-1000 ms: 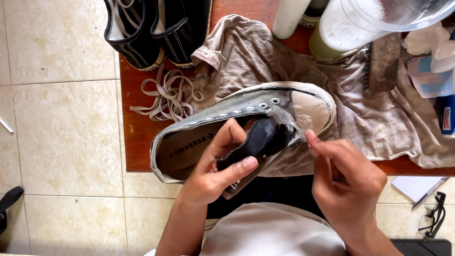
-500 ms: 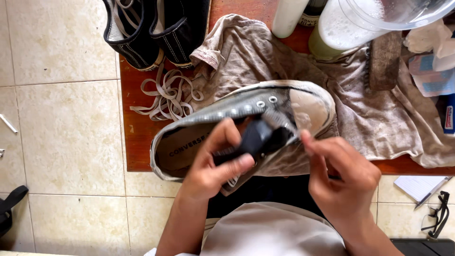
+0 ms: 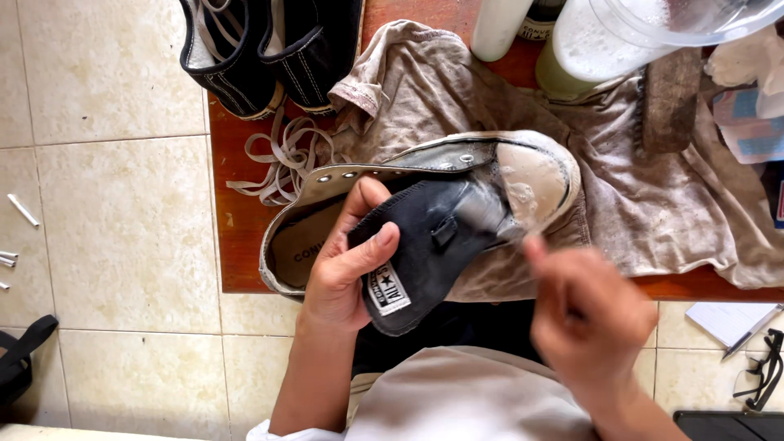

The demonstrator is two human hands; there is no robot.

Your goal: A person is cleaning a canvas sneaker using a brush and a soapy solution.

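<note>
Left hand: the left hand (image 3: 347, 269) grips the grey low-top sneaker (image 3: 425, 204), thumb pressed onto the pulled-out dark tongue (image 3: 425, 245) and the other fingers tucked inside the opening.

Right hand: the right hand (image 3: 592, 314) is motion-blurred just below the toe end of the shoe; whether it is clenched around something cannot be told, though a blurred dark shape sits at the tongue near its fingertips.

Sneaker: it lies on its side at the near edge of the table, unlaced, its white rubber toe cap (image 3: 539, 175) wet and foamy and pointing to the right.

Under the shoe: a crumpled, stained beige cloth (image 3: 457, 90) spreads over the brown wooden table (image 3: 237, 220).

Beside the shoe: loose flat laces (image 3: 282, 155) lie in a tangle on the wood to the left of the cloth.

Far edge: a pair of black sneakers (image 3: 269, 49) stands at the upper left corner of the table; a scrub brush (image 3: 670, 98) rests on the cloth at the right, near a clear plastic bowl (image 3: 686, 16) and a white bottle (image 3: 498, 28).

Floor: pale tiles (image 3: 114, 204); a notepad with a pen (image 3: 735, 318) lies at the lower right.
</note>
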